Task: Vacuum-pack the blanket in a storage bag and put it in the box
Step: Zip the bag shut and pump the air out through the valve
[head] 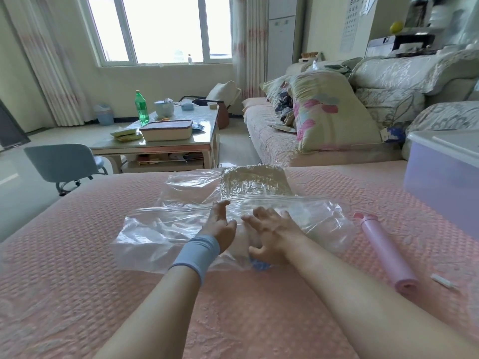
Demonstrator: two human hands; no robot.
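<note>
A clear plastic storage bag (160, 229) lies spread on the pink bed cover. Its far end holds a compressed, wrinkled pale bundle, the blanket (255, 181). A zip seal line runs across the bag's middle. My left hand (220, 224), with a blue wristband, lies flat on the bag, fingers apart. Beside it my right hand (269, 234) presses on the bag with spread fingers, above a blue valve (260, 265). A pink hand pump (383, 250) lies to the right on the bed. The lilac storage box (438, 187) with a white lid stands at the right edge.
A small white stick (444, 281) lies near the pump. Beyond the bed are a sofa with a flowered pillow (326, 110), a coffee table (155, 145) with a green bottle and a container, and a blue chair (62, 161) on the left.
</note>
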